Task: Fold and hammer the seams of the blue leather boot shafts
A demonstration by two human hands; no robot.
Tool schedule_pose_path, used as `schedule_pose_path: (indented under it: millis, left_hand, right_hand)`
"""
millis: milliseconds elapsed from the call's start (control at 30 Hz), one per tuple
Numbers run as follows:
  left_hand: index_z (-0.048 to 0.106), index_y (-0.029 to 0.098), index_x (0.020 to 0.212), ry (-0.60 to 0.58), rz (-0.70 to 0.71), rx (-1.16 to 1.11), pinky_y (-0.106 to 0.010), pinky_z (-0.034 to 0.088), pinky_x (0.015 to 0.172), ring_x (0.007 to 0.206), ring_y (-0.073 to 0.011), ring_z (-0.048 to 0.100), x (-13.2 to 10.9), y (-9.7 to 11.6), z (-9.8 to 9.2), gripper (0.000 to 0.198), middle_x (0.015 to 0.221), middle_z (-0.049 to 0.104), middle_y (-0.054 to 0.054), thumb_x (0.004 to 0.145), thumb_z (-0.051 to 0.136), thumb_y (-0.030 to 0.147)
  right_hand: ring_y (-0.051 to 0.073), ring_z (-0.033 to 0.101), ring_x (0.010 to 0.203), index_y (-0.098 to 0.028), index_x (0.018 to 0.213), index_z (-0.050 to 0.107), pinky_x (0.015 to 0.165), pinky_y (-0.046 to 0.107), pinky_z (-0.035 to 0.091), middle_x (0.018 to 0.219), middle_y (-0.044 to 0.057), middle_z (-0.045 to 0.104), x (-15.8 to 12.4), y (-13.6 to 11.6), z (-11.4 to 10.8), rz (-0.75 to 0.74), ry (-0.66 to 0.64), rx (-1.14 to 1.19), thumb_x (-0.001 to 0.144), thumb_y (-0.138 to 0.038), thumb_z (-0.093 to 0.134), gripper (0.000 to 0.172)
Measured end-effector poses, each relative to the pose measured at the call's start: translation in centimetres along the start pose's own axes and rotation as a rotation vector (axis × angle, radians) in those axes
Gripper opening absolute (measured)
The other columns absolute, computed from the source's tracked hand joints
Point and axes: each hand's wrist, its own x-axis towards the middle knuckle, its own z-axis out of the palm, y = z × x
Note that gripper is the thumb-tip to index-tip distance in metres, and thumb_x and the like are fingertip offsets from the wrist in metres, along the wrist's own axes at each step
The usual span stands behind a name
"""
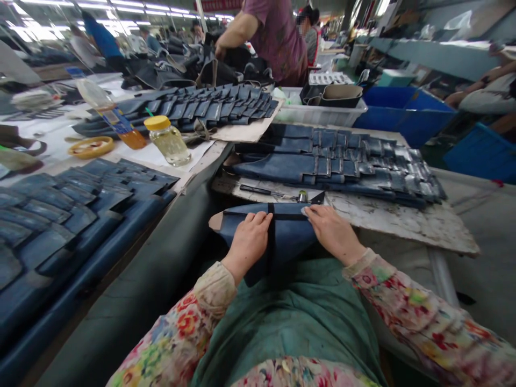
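Observation:
A dark blue leather piece (288,231) with a black strip down its middle lies in front of me, over my green apron. My left hand (250,239) rests flat on its left half, fingers stretched along the top edge. My right hand (332,231) lies flat on its right half, fingers out toward the strip. Neither hand grips anything. Just beyond the piece, a thin dark tool (262,191) and a small metal cap lie on a stained board (403,220).
Rows of overlapping blue leather pieces (346,161) cover the board ahead and the table at left (60,215). A jar with a yellow lid (167,140) and a plastic bottle (108,113) stand at left. Another person (274,37) works beyond; blue bins (407,110) at right.

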Motion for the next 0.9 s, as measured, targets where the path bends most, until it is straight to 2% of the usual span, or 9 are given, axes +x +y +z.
schedule_pose_path:
  millis: [100,200,300,400,500,700,900]
  left_hand:
    - [0.050,0.013,0.126,0.031,-0.034,-0.011,-0.034,0.046,0.085,0.098,-0.0203,0.049,-0.3,0.0,0.3,0.042,0.120,0.055,-0.011,0.086,0.036,0.014]
    - [0.051,0.012,0.125,0.052,-0.079,-0.003,-0.035,0.045,0.087,0.102,-0.0213,0.048,-0.9,-0.3,0.5,0.042,0.124,0.053,-0.011,0.086,0.037,0.014]
    - [0.052,0.011,0.124,0.062,-0.095,0.009,-0.037,0.045,0.088,0.104,-0.0214,0.049,-1.5,-0.9,0.4,0.041,0.124,0.055,-0.011,0.086,0.038,0.013]
    - [0.053,0.012,0.123,0.064,-0.108,0.026,-0.037,0.045,0.088,0.103,-0.0217,0.049,-1.9,-1.4,0.1,0.040,0.124,0.056,-0.011,0.086,0.039,0.014]
    - [0.053,0.013,0.123,0.066,-0.127,0.023,-0.037,0.045,0.088,0.103,-0.0217,0.049,-2.2,-1.6,-0.2,0.040,0.125,0.056,-0.009,0.086,0.040,0.014]
    - [0.051,0.013,0.124,0.056,-0.165,-0.002,-0.038,0.046,0.089,0.103,-0.0218,0.050,-2.8,-2.1,-0.4,0.041,0.126,0.055,-0.009,0.085,0.042,0.014]
    - [0.054,0.013,0.121,0.072,-0.173,0.019,-0.040,0.046,0.089,0.101,-0.0234,0.051,-3.7,-4.0,-0.4,0.039,0.124,0.057,-0.010,0.083,0.043,0.013]
  right_hand:
    - [0.024,0.048,0.104,-0.011,0.116,0.057,0.088,0.037,0.043,0.112,0.012,0.058,-1.0,2.1,-0.1,0.029,0.007,-0.010,0.089,-0.015,0.043,0.031]
    - [0.024,0.049,0.104,-0.012,0.113,0.060,0.089,0.038,0.043,0.113,0.012,0.059,-0.8,2.2,-0.6,0.033,0.035,0.054,0.089,-0.018,0.044,0.029]
    - [0.022,0.049,0.107,-0.015,0.116,0.059,0.094,0.039,0.041,0.116,0.010,0.058,0.6,0.0,-1.2,-0.049,0.082,0.185,0.091,-0.021,0.043,0.031]
    - [0.020,0.050,0.108,-0.016,0.116,0.059,0.097,0.038,0.040,0.115,0.009,0.059,2.7,-3.0,-1.6,-0.187,0.068,0.310,0.091,-0.019,0.043,0.030]
    - [0.019,0.049,0.109,-0.015,0.117,0.058,0.097,0.036,0.041,0.116,0.009,0.058,4.5,-5.1,-1.5,-0.261,0.064,0.356,0.091,-0.019,0.043,0.030]
    - [0.020,0.049,0.108,-0.014,0.117,0.058,0.092,0.035,0.045,0.115,0.011,0.059,5.9,-7.0,0.2,-0.321,-0.036,0.304,0.090,-0.015,0.043,0.031]
    - [0.020,0.048,0.104,-0.015,0.114,0.060,0.089,0.033,0.046,0.110,0.010,0.060,7.4,-8.9,0.6,-0.379,-0.083,0.295,0.092,-0.018,0.040,0.030]
